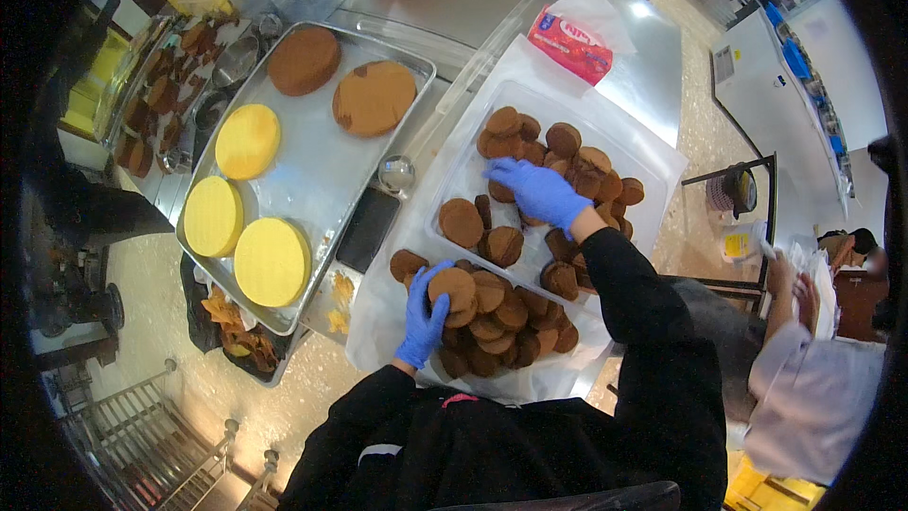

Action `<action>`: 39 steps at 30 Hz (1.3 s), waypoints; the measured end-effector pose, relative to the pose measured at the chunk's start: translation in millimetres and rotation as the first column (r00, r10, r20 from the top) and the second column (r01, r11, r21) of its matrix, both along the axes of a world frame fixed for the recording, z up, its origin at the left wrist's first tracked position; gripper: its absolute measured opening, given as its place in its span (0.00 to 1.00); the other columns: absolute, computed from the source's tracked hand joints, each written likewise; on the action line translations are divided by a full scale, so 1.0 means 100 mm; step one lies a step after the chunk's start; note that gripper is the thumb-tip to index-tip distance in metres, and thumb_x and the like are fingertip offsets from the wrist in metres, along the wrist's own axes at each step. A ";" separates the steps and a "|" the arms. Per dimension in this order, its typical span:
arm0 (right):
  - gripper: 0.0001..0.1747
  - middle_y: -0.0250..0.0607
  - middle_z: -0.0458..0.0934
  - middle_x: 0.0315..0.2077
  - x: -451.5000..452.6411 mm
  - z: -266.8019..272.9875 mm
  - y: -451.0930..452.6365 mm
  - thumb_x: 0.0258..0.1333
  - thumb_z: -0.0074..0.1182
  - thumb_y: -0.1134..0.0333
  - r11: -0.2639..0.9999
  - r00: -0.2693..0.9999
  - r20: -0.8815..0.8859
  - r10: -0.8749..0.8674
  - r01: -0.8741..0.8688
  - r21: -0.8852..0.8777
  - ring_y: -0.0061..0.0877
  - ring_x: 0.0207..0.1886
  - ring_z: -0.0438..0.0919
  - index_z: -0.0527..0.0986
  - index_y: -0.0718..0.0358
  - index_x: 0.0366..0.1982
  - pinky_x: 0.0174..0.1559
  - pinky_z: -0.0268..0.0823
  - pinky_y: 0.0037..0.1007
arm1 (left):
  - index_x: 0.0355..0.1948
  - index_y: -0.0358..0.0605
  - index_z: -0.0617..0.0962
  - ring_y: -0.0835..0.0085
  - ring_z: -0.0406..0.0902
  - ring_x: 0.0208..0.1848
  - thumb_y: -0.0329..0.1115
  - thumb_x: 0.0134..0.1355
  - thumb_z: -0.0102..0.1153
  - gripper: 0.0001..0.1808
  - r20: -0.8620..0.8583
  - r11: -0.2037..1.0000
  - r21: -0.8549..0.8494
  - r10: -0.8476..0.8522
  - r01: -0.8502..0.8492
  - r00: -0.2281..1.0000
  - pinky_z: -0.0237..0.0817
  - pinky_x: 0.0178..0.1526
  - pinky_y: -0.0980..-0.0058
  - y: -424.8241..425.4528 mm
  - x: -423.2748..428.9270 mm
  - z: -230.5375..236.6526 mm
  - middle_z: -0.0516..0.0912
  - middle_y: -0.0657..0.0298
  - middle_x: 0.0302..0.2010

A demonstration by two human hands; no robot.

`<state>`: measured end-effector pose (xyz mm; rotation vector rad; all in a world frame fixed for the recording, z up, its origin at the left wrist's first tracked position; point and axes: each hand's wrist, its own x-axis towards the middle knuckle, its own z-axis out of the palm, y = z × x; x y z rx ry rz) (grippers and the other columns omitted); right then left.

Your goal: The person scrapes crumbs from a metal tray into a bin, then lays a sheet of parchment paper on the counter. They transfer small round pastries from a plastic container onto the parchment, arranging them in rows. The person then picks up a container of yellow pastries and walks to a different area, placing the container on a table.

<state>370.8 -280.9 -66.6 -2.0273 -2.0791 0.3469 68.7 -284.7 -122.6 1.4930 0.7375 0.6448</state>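
My left hand, in a blue glove, has its thumb and fingers around a small brown cake round. That round is at the left edge of a heap of similar rounds on white paper. My right hand, gloved the same way, reaches over a shallow translucent plastic tray. Its fingers are above a brown round that they partly cover; whether they grip it is hidden. Several more rounds lie piled in the tray, some tilted. Two rounds are near its left side.
Left of the paper, a metal sheet pan holds large brown and yellow cake layers. A dark phone and a clear glass-like vessel stand beside it. A red tissue pack is behind the tray. At right, another person handles white material.
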 end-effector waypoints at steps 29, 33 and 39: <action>0.20 0.56 0.73 0.41 0.01 -0.12 0.35 0.56 0.55 0.58 0.809 0.811 -0.276 -0.516 0.567 0.153 0.46 0.47 0.73 0.74 0.68 0.41 0.48 0.68 0.41 | 0.57 0.43 0.71 0.55 0.62 0.64 0.47 0.62 0.52 0.26 0.008 0.997 0.080 0.021 -0.021 1.000 0.43 0.69 0.59 -0.01 -0.01 -0.03 0.75 0.58 0.57; 0.25 0.53 0.73 0.42 0.15 -0.11 0.47 0.47 0.63 0.56 0.756 0.759 0.063 -0.648 0.651 -0.072 0.48 0.49 0.72 0.72 0.67 0.42 0.49 0.69 0.44 | 0.57 0.43 0.70 0.55 0.61 0.64 0.46 0.62 0.52 0.25 0.003 1.000 0.023 0.002 -0.002 1.000 0.43 0.70 0.59 0.00 0.01 -0.03 0.74 0.57 0.57; 0.29 0.53 0.73 0.41 -0.04 0.01 0.38 0.44 0.66 0.56 0.758 0.699 -0.297 -0.651 0.622 -0.197 0.45 0.47 0.73 0.69 0.65 0.43 0.49 0.67 0.40 | 0.57 0.43 0.70 0.55 0.62 0.64 0.45 0.63 0.51 0.25 0.002 0.999 0.035 -0.014 0.014 1.000 0.43 0.70 0.59 0.00 0.00 0.02 0.75 0.57 0.57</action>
